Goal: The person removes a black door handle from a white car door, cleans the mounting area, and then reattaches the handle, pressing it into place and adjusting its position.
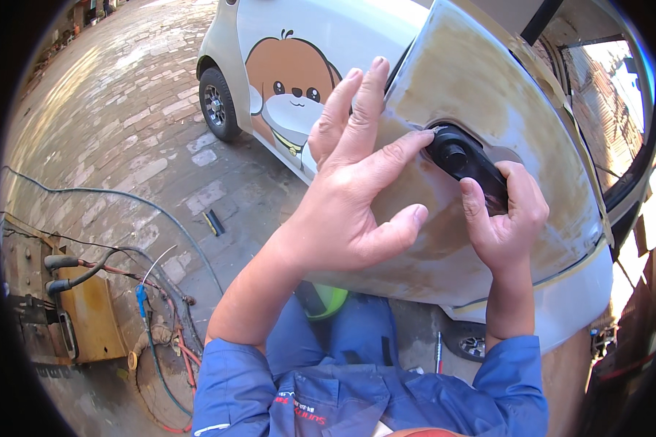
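Lower end of black fitting [453, 151] partly covered by right hand [514, 218]; some of that hand's fingers out of sight. Pale speck [436, 129] at left hand [350, 197] index fingertip too small to identify. Cartoon dog [284, 65] partly masked by left hand. Green object [334, 300] largely hidden, kind undetermined. White car [357, 18] cut by top edge; yellow machine [95, 313] cropped by dark lens rim.

Handle [465, 162]: black | door panel [474, 84]: white, tan-blotched | sleeves [229, 382]: blue | cartoon dog [284, 62]: brown, white
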